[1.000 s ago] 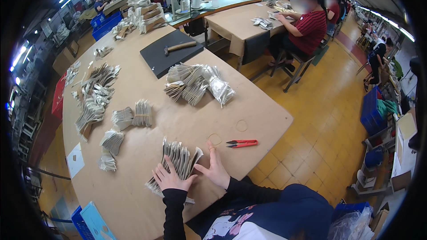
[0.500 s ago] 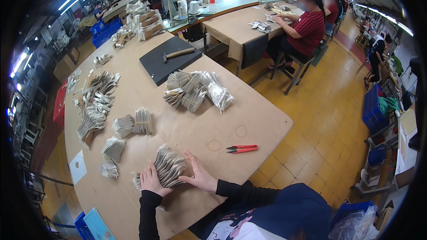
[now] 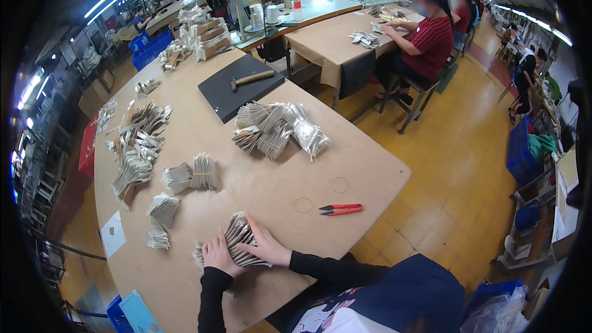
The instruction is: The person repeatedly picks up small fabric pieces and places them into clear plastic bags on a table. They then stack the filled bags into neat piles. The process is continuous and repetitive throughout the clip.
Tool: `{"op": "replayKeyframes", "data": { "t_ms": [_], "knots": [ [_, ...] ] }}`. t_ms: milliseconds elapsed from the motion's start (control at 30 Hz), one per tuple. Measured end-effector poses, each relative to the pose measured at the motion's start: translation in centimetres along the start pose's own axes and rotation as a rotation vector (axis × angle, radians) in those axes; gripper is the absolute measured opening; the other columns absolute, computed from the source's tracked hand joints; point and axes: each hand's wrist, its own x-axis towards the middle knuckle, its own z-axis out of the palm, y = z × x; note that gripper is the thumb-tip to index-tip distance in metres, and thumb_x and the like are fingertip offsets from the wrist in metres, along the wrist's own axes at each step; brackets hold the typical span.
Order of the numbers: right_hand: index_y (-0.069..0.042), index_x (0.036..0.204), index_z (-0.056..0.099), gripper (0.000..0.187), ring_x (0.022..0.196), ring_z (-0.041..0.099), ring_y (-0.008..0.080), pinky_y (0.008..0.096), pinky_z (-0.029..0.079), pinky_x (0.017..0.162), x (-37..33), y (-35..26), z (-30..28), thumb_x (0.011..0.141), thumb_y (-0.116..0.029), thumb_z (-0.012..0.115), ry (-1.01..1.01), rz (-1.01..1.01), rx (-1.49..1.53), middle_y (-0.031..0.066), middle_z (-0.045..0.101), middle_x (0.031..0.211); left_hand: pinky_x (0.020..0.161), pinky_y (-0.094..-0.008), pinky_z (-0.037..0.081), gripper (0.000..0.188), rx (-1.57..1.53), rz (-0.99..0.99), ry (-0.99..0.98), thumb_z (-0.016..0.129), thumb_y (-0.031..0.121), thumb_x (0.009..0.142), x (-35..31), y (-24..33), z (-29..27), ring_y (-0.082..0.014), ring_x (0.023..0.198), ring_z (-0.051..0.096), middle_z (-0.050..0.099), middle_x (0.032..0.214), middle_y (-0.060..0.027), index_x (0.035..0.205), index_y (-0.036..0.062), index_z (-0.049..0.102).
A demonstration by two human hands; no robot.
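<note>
A thick stack of thin grey fabric pieces [image 3: 239,234] rests near the front of the table, its layers fanned on edge. My left hand [image 3: 221,255] presses on its left side, fingers over the layers. From the right, my right hand [image 3: 269,245] grips the stack, its fingers reaching toward the far edge and the thumb lying across the pieces. Together the hands squeeze the stack between them. Just left of it are two small bundles of similar pieces, one a grey bundle [image 3: 163,209] and the other a paler bundle [image 3: 157,236].
Red-handled thread snips [image 3: 341,209] and a rubber band [image 3: 303,205] lie to the right. Banded bundles [image 3: 265,129] sit farther back, near a hammer [image 3: 253,79] on a black board [image 3: 216,95]. A loose heap [image 3: 139,142] lies left. A co-worker [image 3: 425,46] sits at another table.
My right hand has moved inward and onto the stack, which is now squeezed narrower. The left hand keeps to its left side. The whole view has shifted slightly.
</note>
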Motion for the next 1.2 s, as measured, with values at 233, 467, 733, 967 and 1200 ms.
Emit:
{"op": "replayKeyframes", "data": {
  "t_ms": [233,467,733,967,1200],
  "knots": [
    [-0.002,0.154,0.024,0.067,0.119,0.056,0.0217,0.0312,0.044,0.104,0.0,0.8,-4.3,0.099,-0.015,0.061,0.267,0.199,0.468,0.0161,0.048,0.142,0.097,-0.0467,0.039,0.101,0.059,0.073,0.107,0.084,0.054,0.052,0.0,0.5,-0.7,-0.035,0.108,0.055,0.057,0.111,-0.017,0.13,0.0017,0.047],
    [-0.006,0.131,0.045,0.047,0.1,0.064,0.018,0.032,0.056,0.087,-1.1,-3.3,-12.7,0.09,-0.005,0.069,0.523,-0.128,0.586,0.0111,0.051,0.133,0.096,-0.0444,0.044,0.099,-0.178,-0.091,0.159,0.087,0.047,0.058,-1.4,1.8,-1.5,-0.0304,0.109,0.061,0.062,0.118,-0.0155,0.135,0.0002,0.046],
    [-0.011,0.147,0.027,0.081,0.132,0.042,0.0233,0.0392,0.045,0.102,-2.6,-6.1,-8.3,0.084,-0.014,0.078,-0.218,-0.007,0.822,0.0119,0.036,0.145,0.093,-0.0369,0.051,0.07,-2.091,0.113,-0.353,0.078,0.029,0.081,-4.6,5.4,-2.0,-0.0193,0.108,0.063,0.061,0.128,-0.01,0.137,-0.0013,0.05],
    [-0.007,0.145,0.032,0.093,0.137,0.04,0.0254,0.0416,0.034,0.113,-0.8,-7.9,-12.4,0.074,-0.035,0.086,-0.633,-0.054,0.538,0.0132,0.038,0.145,0.097,-0.0396,0.05,0.068,-1.807,-0.043,-0.735,0.073,0.031,0.084,-4.0,6.7,-0.8,-0.0225,0.11,0.063,0.062,0.127,-0.0121,0.138,-0.0023,0.049],
    [-0.004,0.141,0.044,0.084,0.131,0.046,0.0313,0.0489,0.042,0.107,-1.3,-16.0,-10.8,0.071,-0.017,0.088,-1.191,-0.716,0.331,0.0194,0.041,0.145,0.1,-0.0424,0.049,0.067,-1.506,-0.181,-0.978,0.069,0.032,0.086,-4.6,9.2,1.2,-0.0256,0.112,0.062,0.062,0.127,-0.0141,0.139,-0.0032,0.048]
  ]
}}
